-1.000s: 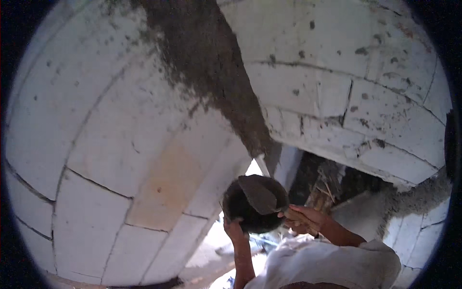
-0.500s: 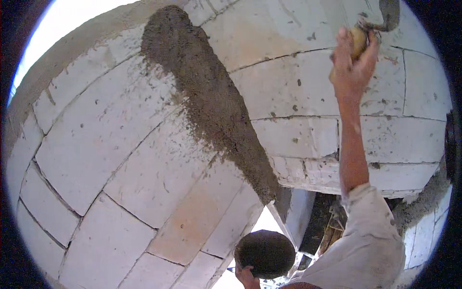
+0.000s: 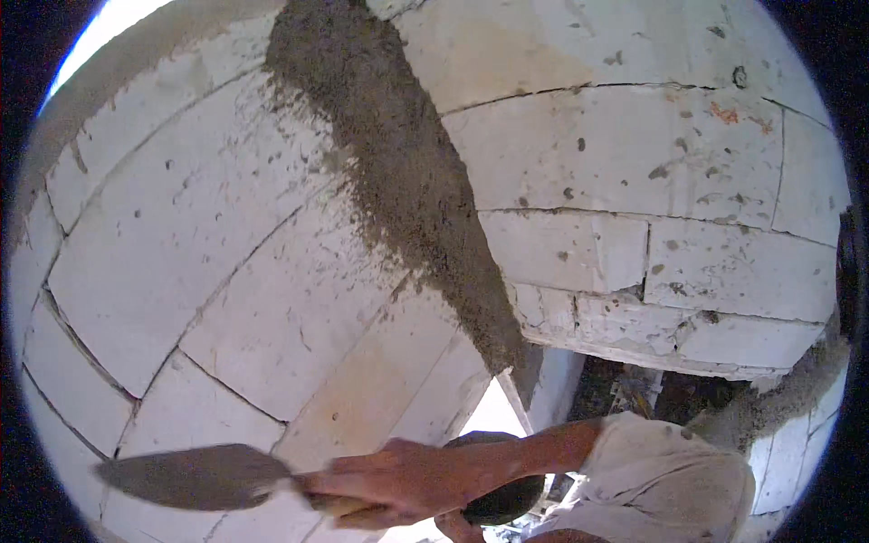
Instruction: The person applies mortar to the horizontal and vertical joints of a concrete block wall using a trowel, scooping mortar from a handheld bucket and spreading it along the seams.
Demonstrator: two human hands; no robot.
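My right hand (image 3: 412,481) is closed round the wooden handle of a trowel (image 3: 195,477) low in the picture. The blade points left, in front of the white block wall (image 3: 226,317). Motion blurs it a little, and I cannot tell whether mortar lies on it. Behind my right forearm is a round dark pan (image 3: 509,503), partly covered. My left hand (image 3: 459,526) grips the pan's rim from below, and most of that hand is hidden. Above, a wide band of wet grey mortar (image 3: 398,172) runs down the corner where two block walls meet.
The right-hand block wall (image 3: 561,154) bears scattered mortar spots. Its lower edge ends above a dark gap with rubble (image 3: 638,389). More grey mortar (image 3: 792,398) covers a surface at the far right. Bright light shows through an opening (image 3: 493,412) below the corner.
My right hand has swung with the trowel from the upper right wall down to the lower left, across the pan. The left hand stays low with the pan. The view has shifted slightly.
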